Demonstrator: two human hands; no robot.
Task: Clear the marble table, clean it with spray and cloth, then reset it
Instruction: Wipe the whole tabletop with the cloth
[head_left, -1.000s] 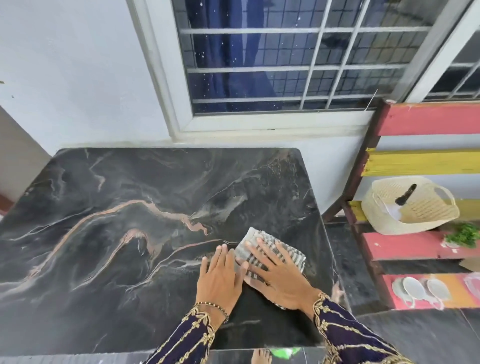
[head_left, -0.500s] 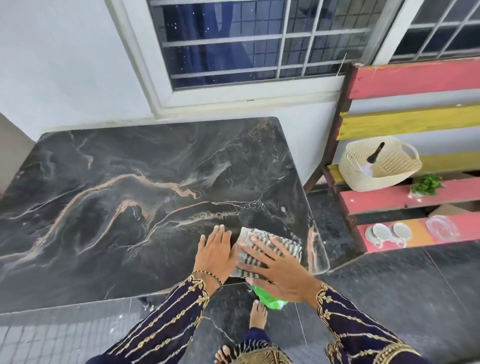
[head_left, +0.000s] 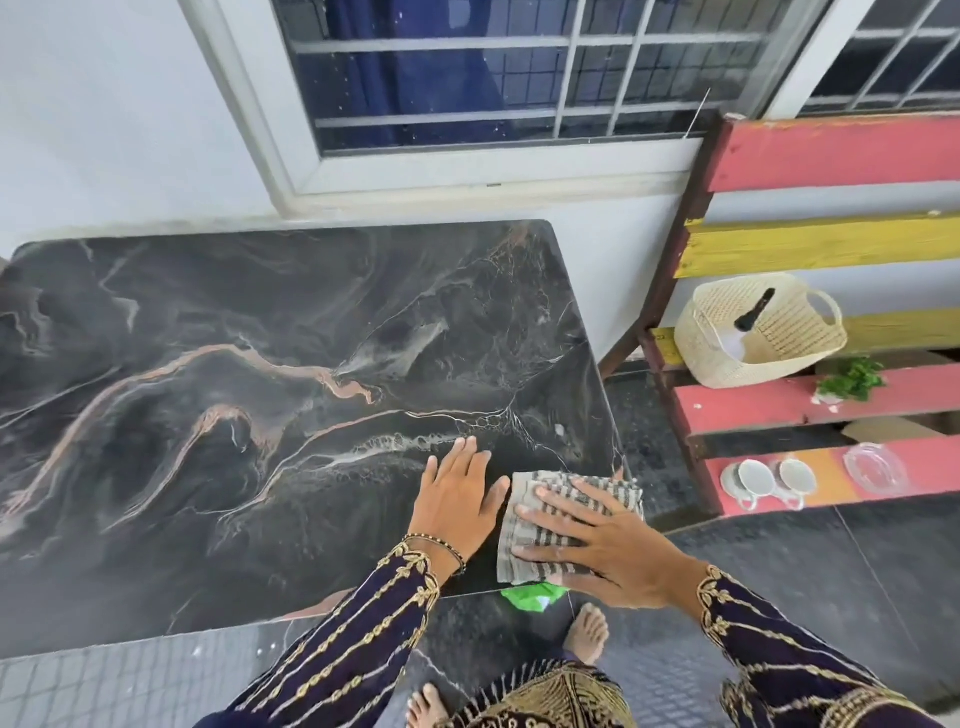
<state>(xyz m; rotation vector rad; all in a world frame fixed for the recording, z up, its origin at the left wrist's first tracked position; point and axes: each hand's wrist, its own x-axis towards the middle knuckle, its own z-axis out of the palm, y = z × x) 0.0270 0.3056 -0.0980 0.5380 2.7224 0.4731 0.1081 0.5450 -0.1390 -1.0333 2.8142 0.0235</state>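
Observation:
The dark marble table (head_left: 218, 395) fills the left and middle of the head view, its top bare. A folded grey striped cloth (head_left: 597, 491) lies at the table's near right corner. My right hand (head_left: 597, 545) presses flat on the cloth with fingers spread. My left hand (head_left: 457, 499) rests flat on the marble just left of the cloth, fingers straight, its thumb close to the cloth's edge.
A red and yellow slatted bench (head_left: 831, 405) stands to the right, carrying a woven basket (head_left: 758, 338) with a black-topped bottle, a green sprig (head_left: 852, 379), two white cups (head_left: 769, 480) and a clear glass dish (head_left: 875, 467). A green object (head_left: 532, 597) lies on the floor below the corner, beside my bare feet.
Both hands and the cloth slid toward the table's near right corner. The camera view shifted, showing more floor and my feet.

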